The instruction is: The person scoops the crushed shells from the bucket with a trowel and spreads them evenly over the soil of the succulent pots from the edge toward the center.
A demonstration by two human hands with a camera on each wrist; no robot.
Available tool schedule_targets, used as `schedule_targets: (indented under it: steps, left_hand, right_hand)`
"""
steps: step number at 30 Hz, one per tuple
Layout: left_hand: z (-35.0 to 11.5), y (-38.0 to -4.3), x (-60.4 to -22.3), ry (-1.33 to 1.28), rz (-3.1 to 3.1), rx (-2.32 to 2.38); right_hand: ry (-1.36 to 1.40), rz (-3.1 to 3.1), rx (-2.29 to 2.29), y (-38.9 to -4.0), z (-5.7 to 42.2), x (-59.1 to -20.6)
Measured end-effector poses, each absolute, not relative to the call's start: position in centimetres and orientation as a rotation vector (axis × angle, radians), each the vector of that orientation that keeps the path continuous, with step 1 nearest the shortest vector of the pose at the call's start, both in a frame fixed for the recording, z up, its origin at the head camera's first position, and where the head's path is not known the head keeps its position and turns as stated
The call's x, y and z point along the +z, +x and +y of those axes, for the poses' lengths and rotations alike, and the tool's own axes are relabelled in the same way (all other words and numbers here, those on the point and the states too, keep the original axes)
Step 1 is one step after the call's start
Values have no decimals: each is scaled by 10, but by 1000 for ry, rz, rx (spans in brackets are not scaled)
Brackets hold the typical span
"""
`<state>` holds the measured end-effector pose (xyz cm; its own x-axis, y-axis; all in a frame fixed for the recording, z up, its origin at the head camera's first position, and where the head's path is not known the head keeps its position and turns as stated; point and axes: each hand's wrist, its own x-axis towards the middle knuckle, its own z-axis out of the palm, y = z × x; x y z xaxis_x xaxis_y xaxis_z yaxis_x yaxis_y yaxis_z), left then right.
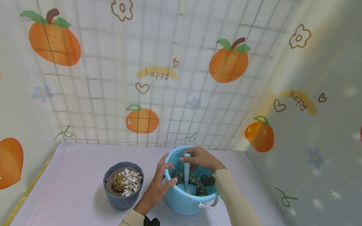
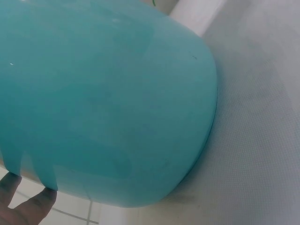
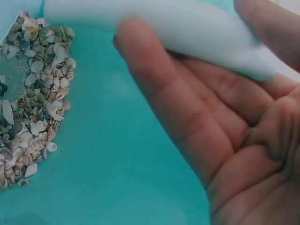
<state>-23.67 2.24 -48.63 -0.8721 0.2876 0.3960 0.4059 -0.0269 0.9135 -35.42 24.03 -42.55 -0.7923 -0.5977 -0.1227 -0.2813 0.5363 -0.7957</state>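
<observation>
A light-blue bucket (image 1: pixel 183 202) stands on the table, with small seashells (image 1: pixel 200 186) in its bottom. My left hand (image 1: pixel 157 187) holds the bucket's left side, thumb and index finger over the rim. Other fingertips (image 2: pixel 44 199) of this hand touch the outer wall in the left wrist view. Inside the bucket, my right hand (image 1: pixel 203 158) grips the upper handle of a light-blue toy shovel (image 1: pixel 187 170). The shovel is upright, its blade down among the shells. In the right wrist view fingers and thumb lie around the pale handle (image 3: pixel 201 30), and mixed shells (image 3: pixel 42 108) show beside it.
Left of the bucket stands a grey-blue pot (image 1: pixel 120 202) with a succulent (image 1: pixel 121 183) and white shells (image 1: pixel 132 180) on brown soil. The bucket's white handle (image 1: pixel 208 204) hangs at its front right. A printed curtain over a wire grid (image 1: pixel 102 106) backs the table (image 1: pixel 74 189).
</observation>
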Motion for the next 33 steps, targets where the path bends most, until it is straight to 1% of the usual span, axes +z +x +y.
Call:
schedule_targets:
  steps: [8,15,17,33]
  left_hand:
    - [23,-239,-490,-772,-2129,-2050]
    - [30,-254,-518,-738,-2104,-2018]
    - [30,-255,-520,-742,-2100,-2007]
    - [29,-256,-520,-747,-2103,-2020]
  right_hand:
    - [-704,2441,-1203,-356,243,-426]
    - [-708,2499,-1255,-356,245,-426]
    - [-719,2513,-1298,-356,245,-425]
    - [-700,2575,-1451,-356,248,-425]
